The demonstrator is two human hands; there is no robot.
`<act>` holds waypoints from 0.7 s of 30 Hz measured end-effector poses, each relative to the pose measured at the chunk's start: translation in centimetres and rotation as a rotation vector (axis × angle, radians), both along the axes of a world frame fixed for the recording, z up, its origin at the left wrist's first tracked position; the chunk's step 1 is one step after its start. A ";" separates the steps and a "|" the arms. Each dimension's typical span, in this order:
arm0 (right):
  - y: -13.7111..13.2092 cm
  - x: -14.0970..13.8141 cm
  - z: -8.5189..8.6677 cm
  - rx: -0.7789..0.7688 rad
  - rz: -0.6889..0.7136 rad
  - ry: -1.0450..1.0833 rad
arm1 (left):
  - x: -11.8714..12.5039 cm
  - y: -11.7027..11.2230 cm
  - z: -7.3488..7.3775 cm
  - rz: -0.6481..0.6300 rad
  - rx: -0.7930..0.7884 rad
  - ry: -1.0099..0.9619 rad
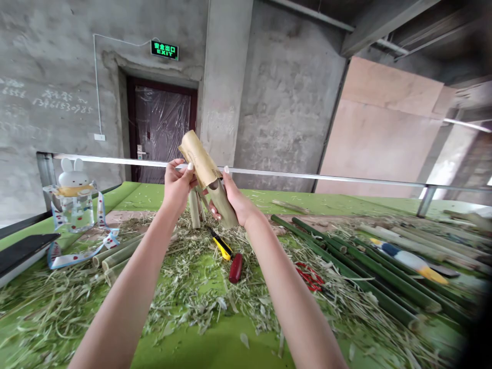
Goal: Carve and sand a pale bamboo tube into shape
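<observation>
Green covers the whole bench (209, 346), and its far edge runs along a metal rail (269, 173) that crosses from side to side. Long green bamboo poles (380, 294) crowd the right, slanting towards the near corner, so the roomier space lies in the middle, where both hands work raised over scattered shavings (196, 300).

Left hand (177, 180) now: its fingers are bent in, thumb and fingertips nipping the left edge of a curled sheet of tan paper (202, 161). Over to the right hand (235, 202), fingers wrapped round the lower part of a bamboo piece (225, 209), the thumb lying up its right side by the paper's end. And there is the bamboo piece, held up between the two hands, well apart from the poles, its upper part sheathed by the paper. Its long axis tilts: the papered end points up and left towards the door (165, 120), the bare end down and right.

Off to the left stands a bunny-topped bottle (77, 205). Below the hands lie a yellow cutter (222, 248) and, just beside it, a red handle (236, 268).
</observation>
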State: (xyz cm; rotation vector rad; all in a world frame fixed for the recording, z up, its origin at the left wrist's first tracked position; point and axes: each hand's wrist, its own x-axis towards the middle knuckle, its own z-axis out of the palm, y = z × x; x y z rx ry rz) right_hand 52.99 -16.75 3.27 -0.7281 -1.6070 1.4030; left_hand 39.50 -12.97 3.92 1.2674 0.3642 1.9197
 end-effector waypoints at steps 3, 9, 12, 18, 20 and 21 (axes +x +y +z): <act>0.2 -0.3 -0.2 0.041 -0.042 -0.007 | 0.0 -0.3 0.2 0.064 -0.022 0.012; 0.3 -0.8 -0.8 0.223 -0.161 -0.072 | 0.1 -1.0 1.0 -0.005 -0.041 0.021; 0.3 -1.0 -1.0 0.395 -0.271 -0.196 | 0.2 -1.3 1.2 -0.028 -0.074 0.058; 0.1 -2.2 -1.3 0.641 -0.479 -0.387 | 0.7 -1.4 0.8 0.165 -0.178 -0.013; -0.3 -2.6 -1.2 0.678 -0.531 -0.480 | 0.6 -1.4 0.6 0.225 -0.163 -0.061; -0.5 -2.8 -1.1 0.691 -0.546 -0.529 | 0.5 -1.4 0.6 0.246 -0.156 -0.077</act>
